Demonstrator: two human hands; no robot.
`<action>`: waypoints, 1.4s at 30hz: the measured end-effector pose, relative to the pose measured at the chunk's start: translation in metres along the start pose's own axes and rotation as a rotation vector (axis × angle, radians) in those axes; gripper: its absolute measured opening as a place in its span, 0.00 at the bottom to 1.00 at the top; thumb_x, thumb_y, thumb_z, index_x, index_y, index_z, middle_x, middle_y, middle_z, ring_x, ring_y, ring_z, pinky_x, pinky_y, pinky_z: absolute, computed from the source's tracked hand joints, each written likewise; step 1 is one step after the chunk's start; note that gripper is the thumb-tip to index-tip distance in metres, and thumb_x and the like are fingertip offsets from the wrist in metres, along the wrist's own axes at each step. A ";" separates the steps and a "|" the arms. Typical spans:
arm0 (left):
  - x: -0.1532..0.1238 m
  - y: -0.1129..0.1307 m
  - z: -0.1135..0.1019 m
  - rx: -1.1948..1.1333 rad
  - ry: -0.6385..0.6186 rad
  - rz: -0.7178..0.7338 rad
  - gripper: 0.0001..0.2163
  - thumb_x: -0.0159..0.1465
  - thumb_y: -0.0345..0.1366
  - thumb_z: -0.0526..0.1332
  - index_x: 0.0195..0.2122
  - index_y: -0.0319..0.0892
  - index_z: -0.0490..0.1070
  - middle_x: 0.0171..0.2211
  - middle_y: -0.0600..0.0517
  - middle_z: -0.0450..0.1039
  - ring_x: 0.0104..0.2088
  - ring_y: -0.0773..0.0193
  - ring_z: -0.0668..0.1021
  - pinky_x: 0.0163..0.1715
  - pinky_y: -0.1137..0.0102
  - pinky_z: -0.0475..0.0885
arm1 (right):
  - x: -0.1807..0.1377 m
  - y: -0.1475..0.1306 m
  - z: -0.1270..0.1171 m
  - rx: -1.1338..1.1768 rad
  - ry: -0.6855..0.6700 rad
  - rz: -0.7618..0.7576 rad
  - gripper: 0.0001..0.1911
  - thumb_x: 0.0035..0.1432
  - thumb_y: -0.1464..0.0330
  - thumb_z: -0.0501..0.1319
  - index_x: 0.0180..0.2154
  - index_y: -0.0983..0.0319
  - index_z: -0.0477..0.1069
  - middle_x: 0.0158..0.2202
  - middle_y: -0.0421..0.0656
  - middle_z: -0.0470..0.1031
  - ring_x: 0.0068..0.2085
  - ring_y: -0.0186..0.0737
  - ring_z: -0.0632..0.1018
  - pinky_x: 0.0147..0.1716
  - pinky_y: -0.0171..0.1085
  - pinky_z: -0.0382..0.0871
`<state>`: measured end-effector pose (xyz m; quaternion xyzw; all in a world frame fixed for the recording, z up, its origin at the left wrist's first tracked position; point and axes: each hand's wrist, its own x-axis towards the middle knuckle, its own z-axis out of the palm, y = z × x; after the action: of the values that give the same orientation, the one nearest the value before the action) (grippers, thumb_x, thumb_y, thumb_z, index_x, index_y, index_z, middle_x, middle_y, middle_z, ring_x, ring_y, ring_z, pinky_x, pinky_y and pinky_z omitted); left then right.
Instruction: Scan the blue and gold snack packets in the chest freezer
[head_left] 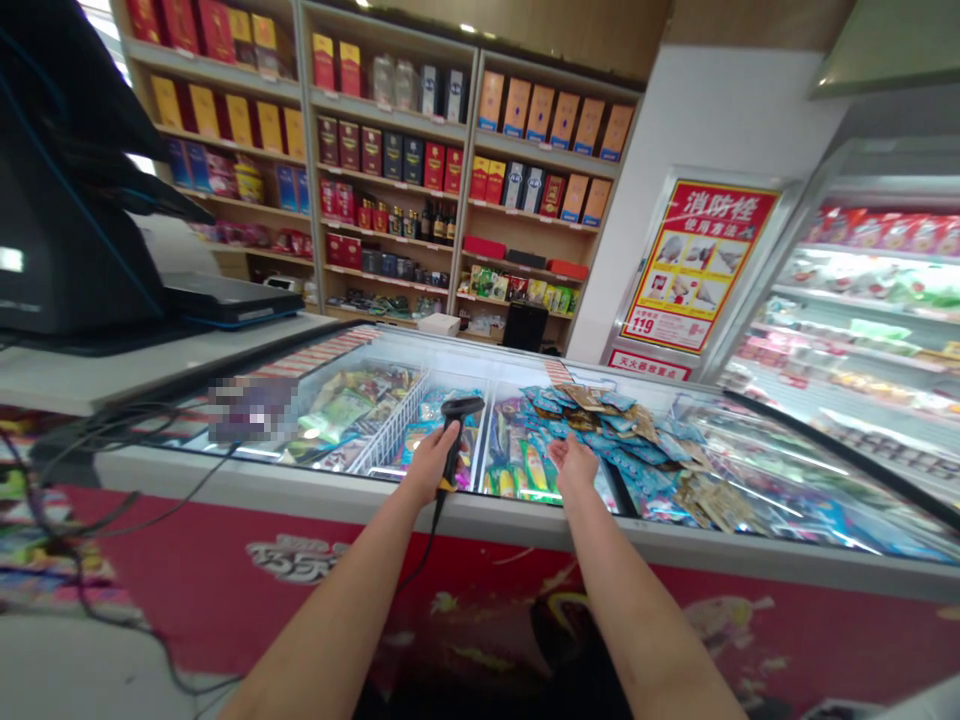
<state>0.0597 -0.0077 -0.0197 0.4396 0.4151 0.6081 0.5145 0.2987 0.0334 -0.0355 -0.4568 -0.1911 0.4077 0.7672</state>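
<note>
My left hand (429,462) is wrapped round the handle of a black barcode scanner (452,440), held upright over the front edge of a glass-topped chest freezer (360,480). The scanner's head points away from me, and a cable hangs from its base. My right hand (576,468) is beside the near edge of a pile of small blue and brown snack packets (615,420) lying on the glass. Its fingers are loosely bent and slightly apart, with nothing visible in them. Whether the fingertips touch a packet, I cannot tell.
Frozen goods in wire baskets (390,430) show through the glass. At the left, a black checkout terminal (67,220) stands on a counter (150,355), with loose cables (75,540) hanging below. Shelves of boxed bottles (390,150) line the back, and a lit display fridge (862,320) stands right.
</note>
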 end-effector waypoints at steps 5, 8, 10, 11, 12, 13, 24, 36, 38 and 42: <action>0.003 -0.005 -0.002 0.024 -0.013 0.000 0.26 0.51 0.62 0.64 0.28 0.40 0.69 0.18 0.55 0.68 0.16 0.68 0.70 0.14 0.75 0.64 | -0.010 -0.003 0.001 -0.133 -0.026 -0.126 0.19 0.57 0.53 0.60 0.24 0.58 0.59 0.13 0.33 0.65 0.13 0.32 0.66 0.12 0.32 0.58; 0.004 -0.007 -0.003 0.028 0.008 0.012 0.25 0.53 0.61 0.63 0.29 0.40 0.70 0.19 0.54 0.69 0.16 0.68 0.71 0.14 0.74 0.65 | -0.018 -0.003 0.002 -0.281 -0.194 -0.276 0.21 0.59 0.51 0.56 0.23 0.57 0.59 0.13 0.33 0.64 0.13 0.32 0.64 0.13 0.33 0.55; 0.003 -0.008 -0.002 0.028 0.029 0.030 0.24 0.53 0.61 0.63 0.29 0.41 0.70 0.19 0.54 0.69 0.16 0.68 0.71 0.14 0.74 0.66 | -0.024 0.000 0.003 -0.425 -0.333 -0.363 0.21 0.60 0.50 0.55 0.24 0.57 0.61 0.15 0.34 0.65 0.14 0.33 0.65 0.16 0.34 0.58; 0.002 -0.008 -0.001 0.024 0.038 0.040 0.24 0.53 0.61 0.63 0.29 0.41 0.69 0.19 0.54 0.69 0.16 0.68 0.71 0.14 0.74 0.65 | -0.026 0.002 0.005 -0.506 -0.402 -0.398 0.21 0.61 0.51 0.54 0.24 0.58 0.62 0.16 0.35 0.66 0.15 0.34 0.66 0.18 0.35 0.60; 0.001 -0.008 -0.001 0.018 0.048 0.051 0.24 0.53 0.61 0.63 0.28 0.41 0.69 0.19 0.55 0.69 0.15 0.68 0.71 0.14 0.74 0.65 | -0.028 0.004 0.006 -0.594 -0.468 -0.425 0.20 0.62 0.52 0.53 0.24 0.58 0.63 0.17 0.35 0.68 0.16 0.34 0.67 0.20 0.35 0.61; 0.001 -0.007 -0.001 0.011 0.058 0.060 0.24 0.53 0.61 0.62 0.28 0.41 0.68 0.19 0.55 0.69 0.15 0.68 0.71 0.14 0.74 0.65 | -0.029 0.007 0.008 -0.687 -0.529 -0.449 0.19 0.63 0.54 0.53 0.25 0.58 0.64 0.18 0.36 0.69 0.17 0.35 0.69 0.22 0.35 0.62; 0.009 0.004 -0.038 0.003 0.294 -0.003 0.25 0.56 0.62 0.59 0.29 0.41 0.69 0.16 0.55 0.67 0.16 0.67 0.71 0.14 0.75 0.65 | -0.042 0.036 0.070 -1.415 -0.755 -0.770 0.12 0.65 0.68 0.53 0.36 0.59 0.75 0.37 0.46 0.79 0.40 0.43 0.77 0.39 0.36 0.63; 0.003 0.003 -0.036 -0.012 0.322 0.034 0.27 0.55 0.64 0.58 0.30 0.41 0.68 0.16 0.56 0.67 0.16 0.68 0.70 0.14 0.74 0.65 | -0.040 0.078 0.185 -1.582 -0.809 -0.429 0.38 0.63 0.46 0.52 0.68 0.56 0.55 0.72 0.53 0.46 0.70 0.65 0.48 0.62 0.66 0.41; 0.004 0.002 -0.036 0.000 0.328 0.032 0.27 0.55 0.65 0.58 0.30 0.41 0.69 0.16 0.55 0.66 0.16 0.68 0.70 0.14 0.74 0.64 | -0.040 0.077 0.186 -1.654 -0.852 -0.390 0.38 0.62 0.45 0.51 0.68 0.54 0.55 0.72 0.51 0.46 0.70 0.65 0.47 0.62 0.65 0.41; 0.004 0.002 -0.035 -0.004 0.317 0.028 0.28 0.54 0.65 0.59 0.30 0.40 0.69 0.16 0.55 0.67 0.16 0.67 0.70 0.14 0.74 0.65 | -0.042 0.064 0.165 -1.701 -0.910 -0.493 0.33 0.64 0.48 0.51 0.65 0.54 0.60 0.70 0.51 0.54 0.69 0.62 0.54 0.62 0.61 0.49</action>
<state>0.0248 -0.0056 -0.0271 0.3429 0.4836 0.6779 0.4348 0.1352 0.1059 -0.0036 -0.6022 -0.7855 0.1004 0.1012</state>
